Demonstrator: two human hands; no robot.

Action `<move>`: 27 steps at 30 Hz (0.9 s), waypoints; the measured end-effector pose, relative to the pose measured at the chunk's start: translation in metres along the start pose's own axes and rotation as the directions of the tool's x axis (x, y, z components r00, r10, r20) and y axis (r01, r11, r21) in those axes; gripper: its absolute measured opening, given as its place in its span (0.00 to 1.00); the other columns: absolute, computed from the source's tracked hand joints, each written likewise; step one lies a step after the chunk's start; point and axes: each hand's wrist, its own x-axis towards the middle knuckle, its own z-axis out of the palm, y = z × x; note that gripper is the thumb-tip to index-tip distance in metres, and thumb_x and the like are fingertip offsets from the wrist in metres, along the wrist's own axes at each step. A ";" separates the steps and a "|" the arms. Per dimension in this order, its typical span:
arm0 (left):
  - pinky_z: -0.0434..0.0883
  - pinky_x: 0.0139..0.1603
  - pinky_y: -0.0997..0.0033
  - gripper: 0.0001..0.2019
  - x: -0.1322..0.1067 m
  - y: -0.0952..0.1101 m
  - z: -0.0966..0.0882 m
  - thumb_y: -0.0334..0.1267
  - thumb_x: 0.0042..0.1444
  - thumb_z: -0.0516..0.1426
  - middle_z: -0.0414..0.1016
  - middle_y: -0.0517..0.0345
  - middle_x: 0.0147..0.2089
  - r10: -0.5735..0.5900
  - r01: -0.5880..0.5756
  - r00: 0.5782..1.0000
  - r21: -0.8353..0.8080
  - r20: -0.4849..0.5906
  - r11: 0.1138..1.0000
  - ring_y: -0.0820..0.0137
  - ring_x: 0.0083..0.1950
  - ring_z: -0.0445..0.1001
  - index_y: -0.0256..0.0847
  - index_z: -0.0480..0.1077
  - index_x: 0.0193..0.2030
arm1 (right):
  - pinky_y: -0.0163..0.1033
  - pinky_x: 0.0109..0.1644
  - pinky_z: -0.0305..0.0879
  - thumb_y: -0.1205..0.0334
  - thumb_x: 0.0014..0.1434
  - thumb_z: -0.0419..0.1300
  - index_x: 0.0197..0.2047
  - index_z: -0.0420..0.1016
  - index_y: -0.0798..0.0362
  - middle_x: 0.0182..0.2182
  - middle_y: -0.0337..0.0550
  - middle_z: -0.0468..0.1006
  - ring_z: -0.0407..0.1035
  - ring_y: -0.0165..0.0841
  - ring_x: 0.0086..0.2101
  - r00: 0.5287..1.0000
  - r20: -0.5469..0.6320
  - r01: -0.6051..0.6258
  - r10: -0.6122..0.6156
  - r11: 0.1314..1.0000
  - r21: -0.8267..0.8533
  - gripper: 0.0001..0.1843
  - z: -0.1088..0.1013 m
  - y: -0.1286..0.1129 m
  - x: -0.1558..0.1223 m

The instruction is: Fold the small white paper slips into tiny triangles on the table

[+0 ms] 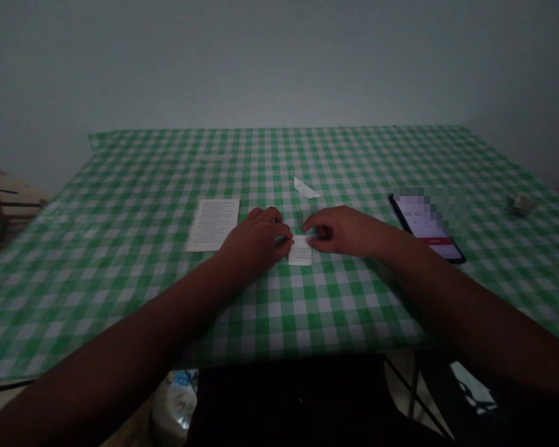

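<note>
A small slip of printed paper (300,254) lies on the checked tablecloth in front of me, between my two hands. The thumb and forefinger of my left hand (259,236) pinch its upper left edge. From the other side, my right hand (338,230) has its thumb at the slip's right edge, with its fingers curled and the forefinger raised a little beyond the top edge. Just left of my left hand rests a larger printed sheet (213,225), flat on the cloth. A folded, pointed piece of printed paper (306,188) sits farther back, beyond both hands.
A phone (428,228) with a lit screen lies right of my right hand, partly blurred out. Toward the far right is a small crumpled object (522,203). The green and white tablecloth (354,304) covers the table, which meets a plain wall (279,62) behind.
</note>
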 end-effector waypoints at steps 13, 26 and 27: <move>0.67 0.57 0.59 0.09 0.003 -0.003 0.002 0.42 0.62 0.60 0.73 0.52 0.48 0.011 -0.011 1.000 0.002 -0.015 1.000 0.63 0.48 0.68 0.44 0.80 0.43 | 0.40 0.46 0.65 0.63 0.60 0.59 0.54 0.75 0.53 0.44 0.47 0.77 0.71 0.36 0.42 0.994 0.022 0.112 -0.111 0.993 -0.027 0.18 -0.004 -0.004 -0.008; 0.68 0.55 0.60 0.09 0.002 0.001 0.002 0.42 0.63 0.59 0.73 0.52 0.47 0.003 -0.003 1.000 0.043 -0.008 0.999 0.63 0.48 0.69 0.43 0.80 0.42 | 0.41 0.48 0.66 0.59 0.64 0.59 0.51 0.78 0.51 0.42 0.47 0.76 0.72 0.37 0.42 0.993 -0.017 0.110 -0.113 0.987 -0.119 0.14 0.001 0.001 -0.002; 0.68 0.55 0.60 0.09 0.002 0.001 0.002 0.42 0.63 0.58 0.73 0.52 0.48 0.000 0.001 1.000 0.048 -0.008 0.999 0.63 0.48 0.69 0.43 0.80 0.42 | 0.42 0.48 0.66 0.59 0.64 0.60 0.51 0.78 0.51 0.43 0.47 0.76 0.72 0.38 0.43 0.993 -0.010 0.112 -0.114 0.987 -0.112 0.14 0.001 0.002 -0.002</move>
